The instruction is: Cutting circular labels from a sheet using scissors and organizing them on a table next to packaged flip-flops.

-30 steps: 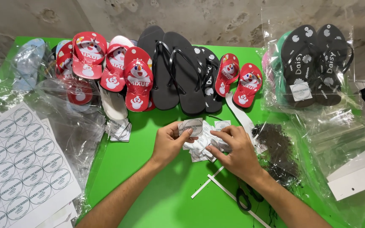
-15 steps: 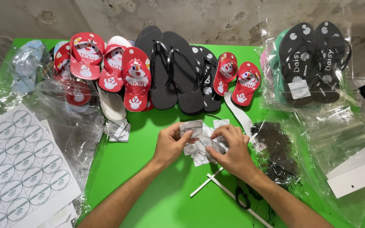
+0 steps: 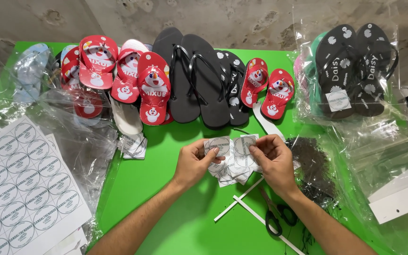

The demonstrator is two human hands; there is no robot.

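Both hands pinch a strip of round white stickers above the green table [image 3: 166, 217]

Left hand [image 3: 195, 161] and right hand [image 3: 272, 160] each grip the sticker strip [image 3: 232, 146] — cut sticker squares [image 3: 230, 172] beneath, black scissors [image 3: 275, 215] near the right wrist

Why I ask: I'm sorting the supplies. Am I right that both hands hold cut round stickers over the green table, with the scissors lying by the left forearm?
Not quite. In the head view the scissors lie by the right forearm, not the left. The rest holds: the left hand and right hand both hold the cut round stickers over the green table.
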